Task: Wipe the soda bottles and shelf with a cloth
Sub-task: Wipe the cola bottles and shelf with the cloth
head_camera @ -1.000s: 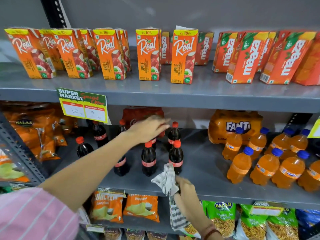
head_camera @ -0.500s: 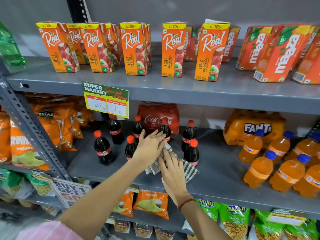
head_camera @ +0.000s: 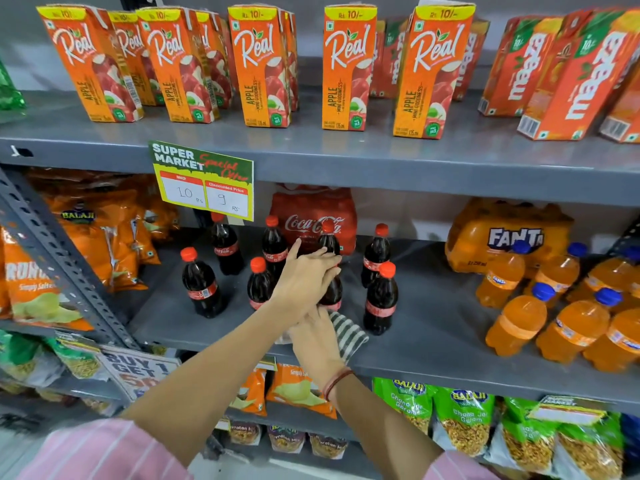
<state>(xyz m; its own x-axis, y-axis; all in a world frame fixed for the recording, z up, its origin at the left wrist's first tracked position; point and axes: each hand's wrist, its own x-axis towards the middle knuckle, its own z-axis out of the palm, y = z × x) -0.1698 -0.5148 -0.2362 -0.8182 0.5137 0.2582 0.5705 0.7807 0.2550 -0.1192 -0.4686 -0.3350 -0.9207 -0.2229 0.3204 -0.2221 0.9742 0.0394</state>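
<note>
The left hand [head_camera: 304, 275] reached in over the middle shelf [head_camera: 433, 327] with its fingers spread and stretched forward, lying against a cola bottle [head_camera: 330, 289] in the middle of the cluster; whether it had truly closed round that bottle could not be told, since the hand hid most of it. The right hand [head_camera: 317, 336] sat just beneath, palm down and fingers flat, pressing the striped cloth [head_camera: 348, 336] onto the shelf near its front edge, with part of the cloth spilling over that edge. The other cola bottles [head_camera: 199, 287] stood upright toward the left end of the shelf, in front of a shrink-wrapped cola pack [head_camera: 311, 216] at the back edge, while the orange soda bottles [head_camera: 516, 317] crowded the right end, well apart from the hands. The step looked to be clearing one bottle so the cloth could pass under its spot. To do it well, the left hand would have needed a firm grip on the bottle's body and a straight lift, because the neighbouring bottle [head_camera: 381, 299] stood just beside it and could topple. The cloth would have been better gathered fully onto the shelf, then drawn in flat strokes from the back edge toward the front, keeping even pressure.
</note>
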